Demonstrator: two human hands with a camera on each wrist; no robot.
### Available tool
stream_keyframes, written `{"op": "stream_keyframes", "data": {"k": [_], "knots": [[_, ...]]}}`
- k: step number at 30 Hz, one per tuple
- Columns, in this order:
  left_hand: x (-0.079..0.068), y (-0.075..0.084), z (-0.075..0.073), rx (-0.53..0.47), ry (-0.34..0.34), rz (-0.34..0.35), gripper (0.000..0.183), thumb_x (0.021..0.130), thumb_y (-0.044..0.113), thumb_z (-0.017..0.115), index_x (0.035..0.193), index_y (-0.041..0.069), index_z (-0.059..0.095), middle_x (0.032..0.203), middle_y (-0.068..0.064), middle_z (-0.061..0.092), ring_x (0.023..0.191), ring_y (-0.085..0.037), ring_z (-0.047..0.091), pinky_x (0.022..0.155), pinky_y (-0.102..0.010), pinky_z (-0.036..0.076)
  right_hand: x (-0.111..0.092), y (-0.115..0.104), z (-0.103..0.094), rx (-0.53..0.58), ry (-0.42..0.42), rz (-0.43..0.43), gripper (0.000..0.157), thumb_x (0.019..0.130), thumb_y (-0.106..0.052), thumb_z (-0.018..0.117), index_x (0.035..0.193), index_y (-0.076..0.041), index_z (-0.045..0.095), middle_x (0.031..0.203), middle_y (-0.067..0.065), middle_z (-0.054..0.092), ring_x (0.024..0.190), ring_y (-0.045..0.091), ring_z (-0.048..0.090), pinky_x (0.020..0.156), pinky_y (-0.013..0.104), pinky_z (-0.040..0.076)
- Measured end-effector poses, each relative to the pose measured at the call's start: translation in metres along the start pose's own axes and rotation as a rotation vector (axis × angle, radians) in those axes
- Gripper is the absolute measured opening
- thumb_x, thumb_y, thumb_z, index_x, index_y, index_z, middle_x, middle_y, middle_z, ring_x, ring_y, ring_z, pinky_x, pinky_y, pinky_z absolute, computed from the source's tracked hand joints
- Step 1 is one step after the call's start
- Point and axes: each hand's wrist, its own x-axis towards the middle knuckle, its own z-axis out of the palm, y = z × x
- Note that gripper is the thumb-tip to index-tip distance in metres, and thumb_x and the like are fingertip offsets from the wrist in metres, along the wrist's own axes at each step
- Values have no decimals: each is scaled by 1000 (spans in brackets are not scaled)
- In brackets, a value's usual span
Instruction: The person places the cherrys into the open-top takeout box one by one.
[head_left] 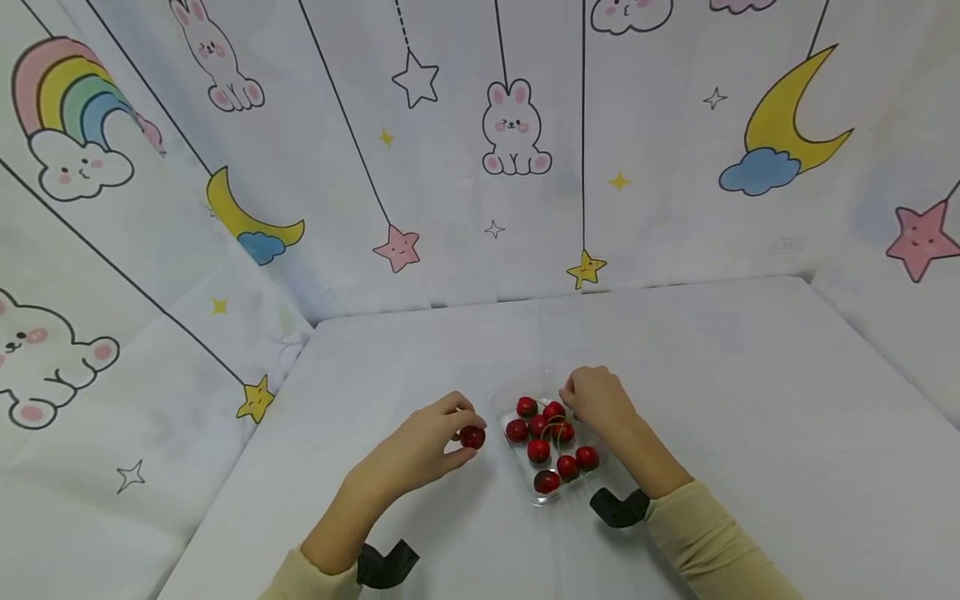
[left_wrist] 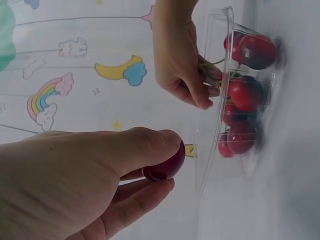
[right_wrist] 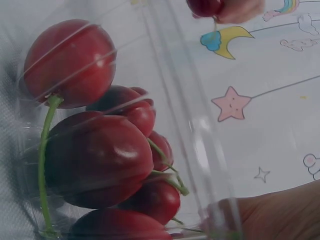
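Observation:
A dark red cherry [head_left: 472, 437] is pinched between the thumb and fingertips of my left hand [head_left: 422, 446], left of a clear plastic tray [head_left: 528, 492]. The left wrist view shows this cherry [left_wrist: 166, 162] from close by, held above the table. Several red cherries [head_left: 538, 451] lie in the tray, some with green stems [right_wrist: 47, 165]. My right hand [head_left: 600, 400] is at the tray's far right corner, its fingers curled over the rim. In the left wrist view the right hand [left_wrist: 177, 60] pinches at a green cherry stem [left_wrist: 204, 66]; its fingertips are partly hidden.
The tray stands on a white-covered table [head_left: 405, 358]. A white cloth backdrop [head_left: 450, 183] with cartoon rabbits, stars and moons hangs behind and at the sides. Black wrist mounts [head_left: 386, 565] stick out below both wrists.

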Motion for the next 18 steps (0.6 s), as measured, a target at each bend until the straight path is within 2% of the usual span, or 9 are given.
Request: {"op": "stream_keyframes", "data": {"k": [7, 11, 18], "knots": [[30, 10, 7, -12, 21, 53, 26, 84, 15, 72, 109, 14, 67, 108, 3, 55, 86, -7, 59, 72, -15, 50, 0, 0, 1, 19, -1, 25, 18, 90, -20, 63, 87, -3, 68, 66, 4, 61, 59, 14, 54, 51, 22, 45], [45, 14, 13, -17, 6, 71, 26, 84, 15, 72, 110, 14, 67, 110, 1, 55, 87, -10, 60, 72, -17, 51, 0, 0, 1, 21, -9, 36, 18, 90, -20, 63, 87, -4, 68, 67, 4, 60, 59, 14, 53, 52, 22, 45], [64, 14, 24, -46, -23, 83, 25, 86, 12, 69, 111, 12, 67, 110, -1, 55, 87, -13, 61, 73, -18, 51, -1, -1, -1, -3, 10, 9, 17, 90, -20, 63, 83, -4, 69, 63, 2, 59, 57, 14, 52, 50, 22, 44]]}}
